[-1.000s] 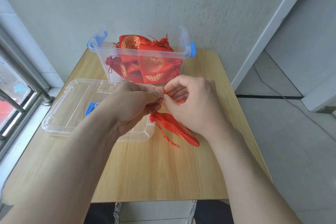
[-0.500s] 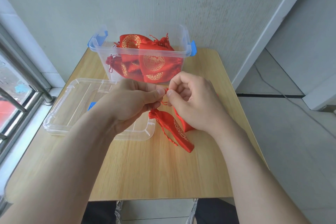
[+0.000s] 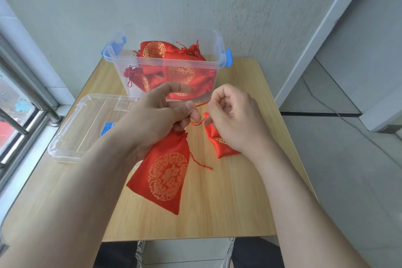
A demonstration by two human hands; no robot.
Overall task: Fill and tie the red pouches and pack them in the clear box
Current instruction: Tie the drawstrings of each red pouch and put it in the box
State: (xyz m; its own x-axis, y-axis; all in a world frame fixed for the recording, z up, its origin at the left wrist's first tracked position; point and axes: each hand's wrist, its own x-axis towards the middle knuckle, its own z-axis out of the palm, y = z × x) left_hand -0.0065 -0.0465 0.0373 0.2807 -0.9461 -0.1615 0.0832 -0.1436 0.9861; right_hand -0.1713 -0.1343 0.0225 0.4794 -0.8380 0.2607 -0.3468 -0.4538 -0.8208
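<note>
Two hands busy: our left hand (image 3: 161, 113) pinches the gathered neck of the red pouch (image 3: 165, 177) hanging to the desk (image 3: 217, 213); right hand (image 3: 230, 115) pinches its cord (image 3: 196, 121) | handling: light, limp, slick satin, so we judge neck and cord the best holds | around: second pouch (image 3: 221, 148) under right wrist, lid (image 3: 87, 124) left, clear box (image 3: 169, 61) behind, path open

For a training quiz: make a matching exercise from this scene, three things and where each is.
Things:
1. clear box
2. lid
3. pouch with the gold emblem

Places:
A. hanging from the left hand, its lower end at the table
B. far edge of the table, by the wall
C. flat on the table's left side

Pairs: 1-B, 2-C, 3-A
</note>
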